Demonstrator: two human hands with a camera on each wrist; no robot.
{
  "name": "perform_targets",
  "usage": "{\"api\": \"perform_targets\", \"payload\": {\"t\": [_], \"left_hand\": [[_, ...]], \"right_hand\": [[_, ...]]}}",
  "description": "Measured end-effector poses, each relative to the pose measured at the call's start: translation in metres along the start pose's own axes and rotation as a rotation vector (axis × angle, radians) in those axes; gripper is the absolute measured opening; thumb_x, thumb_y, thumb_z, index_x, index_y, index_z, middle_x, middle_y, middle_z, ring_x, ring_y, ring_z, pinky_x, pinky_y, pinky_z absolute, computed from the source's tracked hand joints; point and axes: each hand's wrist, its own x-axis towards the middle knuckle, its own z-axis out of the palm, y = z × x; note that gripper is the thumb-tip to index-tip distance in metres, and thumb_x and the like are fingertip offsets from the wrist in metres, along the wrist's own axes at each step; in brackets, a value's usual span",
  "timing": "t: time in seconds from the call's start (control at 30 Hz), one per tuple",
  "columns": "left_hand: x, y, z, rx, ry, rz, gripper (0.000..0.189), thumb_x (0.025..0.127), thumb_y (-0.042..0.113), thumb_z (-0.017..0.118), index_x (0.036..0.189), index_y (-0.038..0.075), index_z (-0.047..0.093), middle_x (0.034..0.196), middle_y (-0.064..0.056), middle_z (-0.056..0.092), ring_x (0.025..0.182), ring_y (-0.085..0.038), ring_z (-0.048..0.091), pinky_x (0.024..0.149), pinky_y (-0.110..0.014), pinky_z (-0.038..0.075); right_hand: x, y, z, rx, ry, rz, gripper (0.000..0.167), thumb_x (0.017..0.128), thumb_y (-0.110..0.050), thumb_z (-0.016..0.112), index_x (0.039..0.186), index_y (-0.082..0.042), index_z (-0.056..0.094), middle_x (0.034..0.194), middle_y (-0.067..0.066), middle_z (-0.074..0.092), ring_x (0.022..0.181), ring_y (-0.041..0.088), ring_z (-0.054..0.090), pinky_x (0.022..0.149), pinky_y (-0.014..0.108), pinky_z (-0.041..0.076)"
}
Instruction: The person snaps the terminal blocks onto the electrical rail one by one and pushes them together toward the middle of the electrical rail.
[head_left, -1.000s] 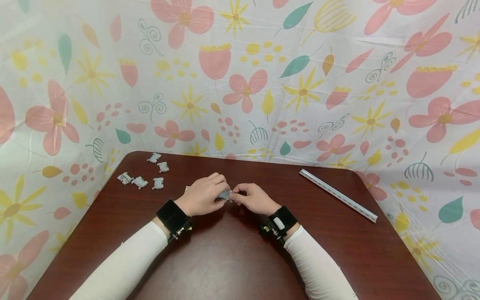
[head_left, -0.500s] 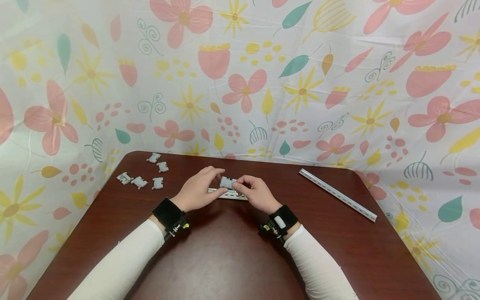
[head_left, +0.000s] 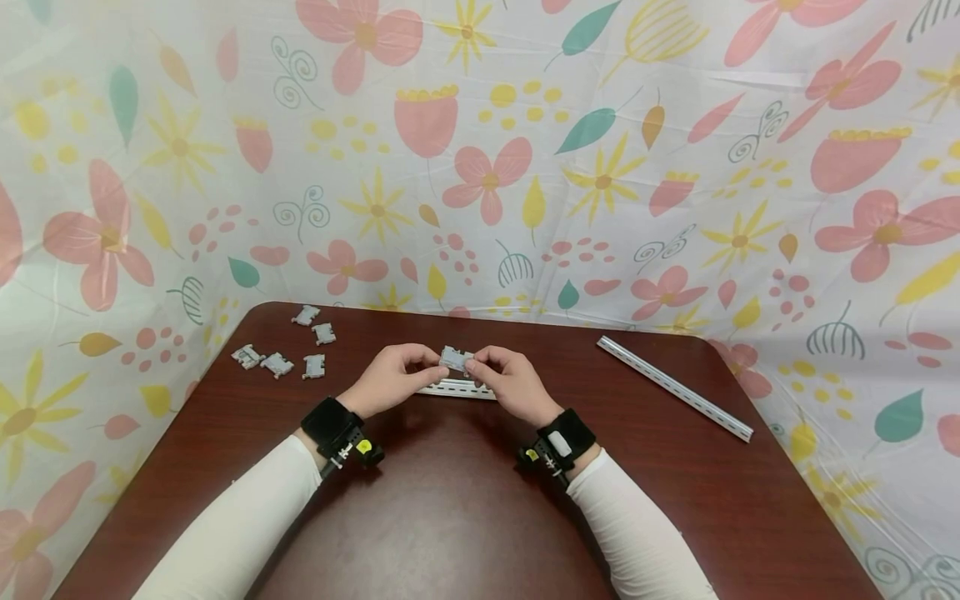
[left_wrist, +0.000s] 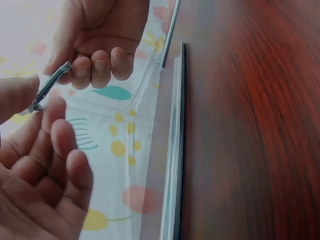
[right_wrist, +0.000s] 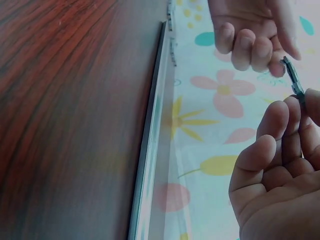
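Note:
A small flat grey terminal block [head_left: 454,358] is held up over the middle of the table. My left hand [head_left: 393,377] pinches its left end between thumb and index finger. At its right end, my right hand [head_left: 517,385] grips it the same way. Seen edge-on in the left wrist view, the terminal block [left_wrist: 52,80] slants between the two hands. The right wrist view shows the terminal block [right_wrist: 294,80] as a thin dark strip. Below the hands, a slotted metal DIN rail [head_left: 459,388] lies on the table, its ends partly covered by the hands.
Several more grey terminal blocks [head_left: 314,366] lie scattered at the back left of the dark red-brown table [head_left: 450,517]. A second slotted DIN rail [head_left: 675,388] lies at an angle on the right. A flower-printed cloth [head_left: 487,250] hangs right behind the table.
The terminal block has come up from low over the rail, uncovering the rail. My left hand loosened from it, drew back left, then pinched its left end again. The right hand kept its grip.

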Motion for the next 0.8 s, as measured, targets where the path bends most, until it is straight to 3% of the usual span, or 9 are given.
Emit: {"api": "perform_targets", "payload": {"t": [0.23, 0.4, 0.6, 0.8], "left_hand": [[-0.0003, 0.0019, -0.0001, -0.020, 0.020, 0.039, 0.011, 0.109, 0.027, 0.076, 0.108, 0.018, 0.084, 0.093, 0.004, 0.074, 0.080, -0.021, 0.061, 0.073, -0.033, 0.050], [-0.0007, 0.0030, -0.0002, -0.036, 0.023, 0.034, 0.011, 0.110, 0.024, 0.074, 0.108, 0.019, 0.083, 0.093, 0.002, 0.074, 0.077, -0.020, 0.060, 0.069, -0.032, 0.049], [-0.0014, 0.0017, -0.0003, -0.023, -0.006, 0.025, 0.014, 0.111, 0.022, 0.073, 0.107, 0.012, 0.082, 0.092, -0.010, 0.074, 0.072, -0.019, 0.057, 0.068, -0.031, 0.046], [-0.0023, -0.0016, 0.0015, 0.047, -0.059, 0.018, 0.012, 0.112, 0.019, 0.071, 0.103, 0.017, 0.079, 0.085, 0.002, 0.067, 0.070, -0.017, 0.056, 0.069, -0.033, 0.046]], "right_hand": [[0.0003, -0.0016, 0.0022, 0.007, 0.006, -0.005, 0.020, 0.112, -0.028, 0.073, 0.103, -0.010, 0.076, 0.092, 0.015, 0.070, 0.068, 0.018, 0.049, 0.063, 0.030, 0.040], [-0.0004, -0.0025, 0.0027, -0.023, -0.013, -0.023, 0.018, 0.110, -0.027, 0.075, 0.098, -0.014, 0.077, 0.087, 0.004, 0.069, 0.072, 0.017, 0.053, 0.064, 0.029, 0.042], [-0.0016, -0.0023, 0.0045, -0.106, -0.074, -0.056, 0.013, 0.107, -0.028, 0.078, 0.097, -0.019, 0.077, 0.086, -0.006, 0.065, 0.077, 0.016, 0.056, 0.068, 0.029, 0.043], [-0.0033, -0.0013, 0.0064, -0.171, -0.115, -0.074, 0.013, 0.107, -0.029, 0.077, 0.099, -0.020, 0.076, 0.091, -0.006, 0.065, 0.082, 0.020, 0.058, 0.072, 0.029, 0.045]]}}
